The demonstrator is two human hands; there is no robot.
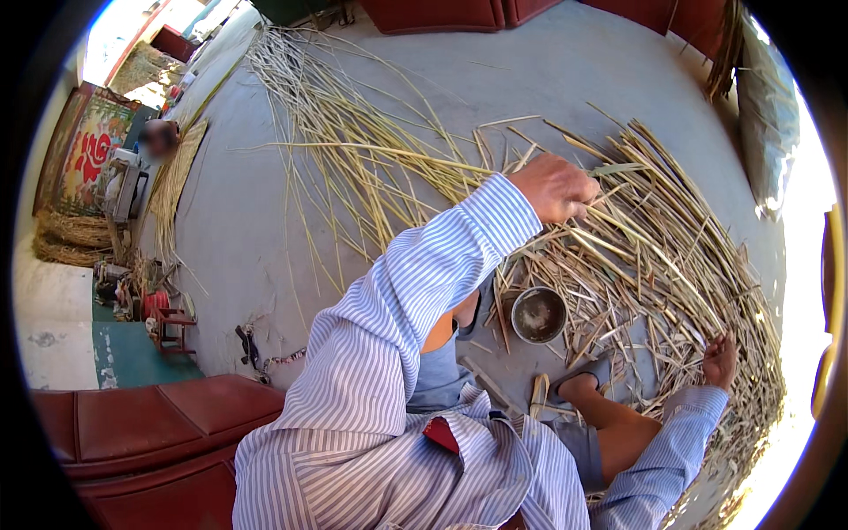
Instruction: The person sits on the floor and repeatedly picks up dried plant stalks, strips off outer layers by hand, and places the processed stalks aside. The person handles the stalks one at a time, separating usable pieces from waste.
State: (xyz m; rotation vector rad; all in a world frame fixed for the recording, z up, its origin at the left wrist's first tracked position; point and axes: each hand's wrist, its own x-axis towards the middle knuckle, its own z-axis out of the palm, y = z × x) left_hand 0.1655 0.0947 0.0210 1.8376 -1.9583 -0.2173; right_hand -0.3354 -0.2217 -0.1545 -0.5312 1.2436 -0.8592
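My left hand (555, 188) is closed in a fist above the left end of a large pile of cut reed stalks (676, 212). A long yellow-green reed (389, 152) reaches its wrist from the left and seems to run through the fist; the fingers hide the grip. Low at the right, my right hand (720, 360) has its fingers curled at the pile's edge; whatever they pinch is too small to make out. Between the hands, a round metal bowl (539, 315) with murky contents stands on the floor among scraps of stalk.
Long loose reeds (353, 159) fan out over the grey floor (238, 177) at the left. A dark red sofa (168, 424) is at the lower left, with more red seats (433, 13) at the far side. A small red stool (172, 327) stands left. My sandaled foot (583, 384) is near the bowl.
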